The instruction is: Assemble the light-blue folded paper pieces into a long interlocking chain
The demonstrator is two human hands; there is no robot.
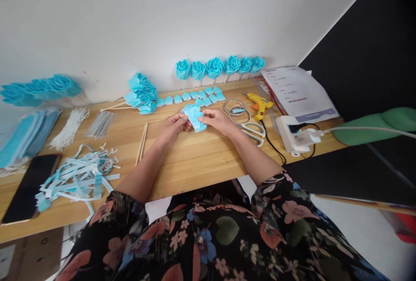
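Observation:
Between my two hands is a strip of blue fabric petals [195, 118], held above the wooden table. My left hand [178, 124] pinches its left edge with thumb and fingers. On the other side, my right hand [216, 120] grips the right edge between thumb and forefinger. Just beyond lie several loose blue petals [186, 96] in short rows. Close to my right wrist are scissors [255, 130] with pale handles and some ring-shaped rolls [234, 112]. Two thin wooden sticks [142, 143] lie beside my left forearm.
Finished blue fabric flowers [215, 68] line the wall, with a flower heap [142, 93] left of them. A yellow glue gun [260, 105], a white power strip [294, 135] and printed paper [300, 92] sit right. Offcut strips [76, 179], a phone [30, 187] and face masks [29, 131] lie left.

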